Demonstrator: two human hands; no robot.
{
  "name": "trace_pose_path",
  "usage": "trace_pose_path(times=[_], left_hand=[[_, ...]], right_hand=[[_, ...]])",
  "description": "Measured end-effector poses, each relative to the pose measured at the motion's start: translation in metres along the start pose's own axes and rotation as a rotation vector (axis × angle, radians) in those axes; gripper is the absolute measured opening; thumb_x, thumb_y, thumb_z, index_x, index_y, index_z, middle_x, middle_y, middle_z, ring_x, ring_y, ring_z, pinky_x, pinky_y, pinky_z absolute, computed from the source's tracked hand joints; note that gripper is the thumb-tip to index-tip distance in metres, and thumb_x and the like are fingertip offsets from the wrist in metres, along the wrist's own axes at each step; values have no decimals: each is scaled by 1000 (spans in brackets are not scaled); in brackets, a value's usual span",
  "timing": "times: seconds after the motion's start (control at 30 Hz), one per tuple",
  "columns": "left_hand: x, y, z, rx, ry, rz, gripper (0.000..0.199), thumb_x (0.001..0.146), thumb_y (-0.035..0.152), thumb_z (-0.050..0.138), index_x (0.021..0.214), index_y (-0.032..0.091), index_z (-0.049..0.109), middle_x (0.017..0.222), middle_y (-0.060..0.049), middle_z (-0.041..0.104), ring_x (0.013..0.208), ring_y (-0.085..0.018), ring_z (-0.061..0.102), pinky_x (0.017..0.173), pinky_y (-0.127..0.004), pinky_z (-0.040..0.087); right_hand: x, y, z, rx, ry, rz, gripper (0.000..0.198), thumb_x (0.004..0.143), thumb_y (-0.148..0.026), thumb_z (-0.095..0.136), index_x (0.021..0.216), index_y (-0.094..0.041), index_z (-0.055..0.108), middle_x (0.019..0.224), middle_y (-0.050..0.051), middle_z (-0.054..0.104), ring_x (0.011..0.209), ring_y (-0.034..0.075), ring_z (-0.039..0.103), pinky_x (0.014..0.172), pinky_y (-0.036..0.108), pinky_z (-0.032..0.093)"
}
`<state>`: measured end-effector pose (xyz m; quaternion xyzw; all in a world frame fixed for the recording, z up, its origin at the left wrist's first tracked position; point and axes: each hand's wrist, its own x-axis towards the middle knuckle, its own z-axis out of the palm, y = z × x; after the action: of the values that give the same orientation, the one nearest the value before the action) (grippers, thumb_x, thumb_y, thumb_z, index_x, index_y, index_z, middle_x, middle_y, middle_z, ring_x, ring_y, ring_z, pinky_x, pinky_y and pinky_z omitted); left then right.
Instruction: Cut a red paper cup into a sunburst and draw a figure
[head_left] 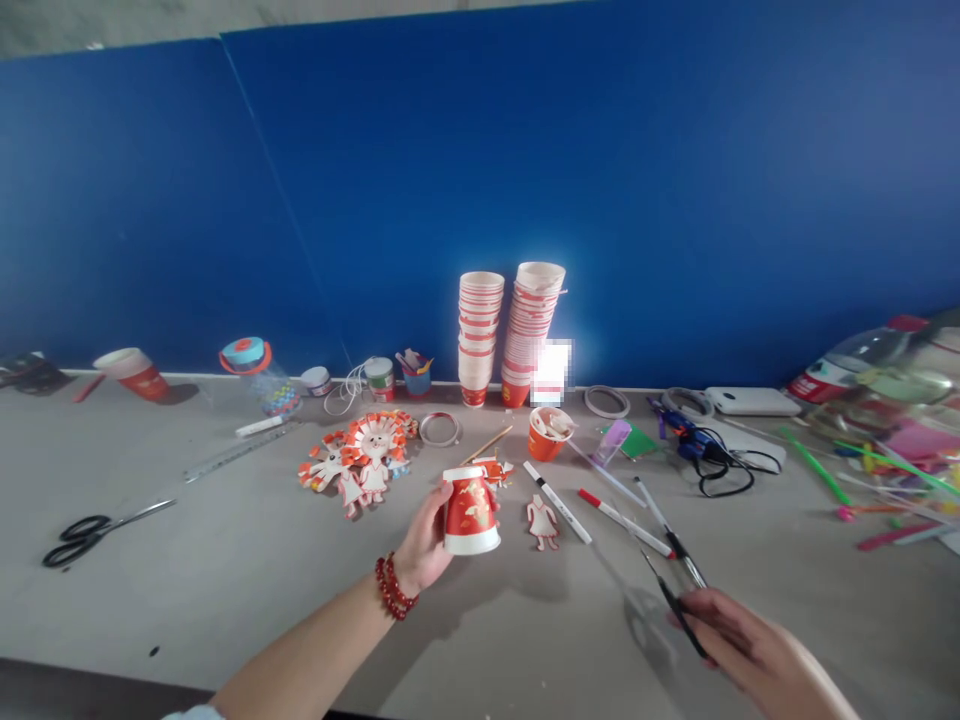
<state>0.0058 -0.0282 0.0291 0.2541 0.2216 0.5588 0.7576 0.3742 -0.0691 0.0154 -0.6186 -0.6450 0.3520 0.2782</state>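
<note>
Grey bench [247, 580]: your left hand [424, 541] grips upturned cup [472, 513], right hand [727, 633] grasps black tool [674, 604] nearer front edge; probably readying, steadiness needed.

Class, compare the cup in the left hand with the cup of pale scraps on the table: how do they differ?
The held cup is upside down, its wider end lower; the scrap cup is upright, open end up. The left hand grips the held cup, while the scrap cup rests on the table. Both have reddish sides and a white rim.
</note>
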Motion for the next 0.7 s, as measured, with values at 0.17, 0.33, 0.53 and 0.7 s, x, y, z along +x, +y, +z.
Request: trace_pose_path(times=[0.17,0.33,0.53,0.7], left_hand=[[0,0,2,-21,2,8,49,91,47,55,129,16,54,103,-14,69,95,-28,66,86,-47,50],[3,2,0,-12,10,127,56,88,55,57,131,19,52,99,-11,69,90,-26,67,85,-45,51],[10,9,-10,4,70,232,59,76,62,68,112,15,65,104,-11,70,96,-26,66,90,-41,50],[14,15,-12,-1,199,291,52,82,55,66,116,16,64,105,-11,72,100,-27,67,94,-43,49]], right_hand=[[-5,-42,30,444,-153,6,52,74,-69,63,89,-20,70,79,13,71,63,23,63,58,32,53],[5,-85,83,643,-511,5,65,58,-78,70,83,-18,59,71,5,61,57,14,51,53,23,41],[20,-130,106,502,-816,-186,71,61,-81,64,80,-14,59,74,5,60,63,13,46,57,23,33],[27,-136,123,409,-821,-207,71,60,-84,61,76,-15,55,68,3,57,60,12,44,55,23,31]])
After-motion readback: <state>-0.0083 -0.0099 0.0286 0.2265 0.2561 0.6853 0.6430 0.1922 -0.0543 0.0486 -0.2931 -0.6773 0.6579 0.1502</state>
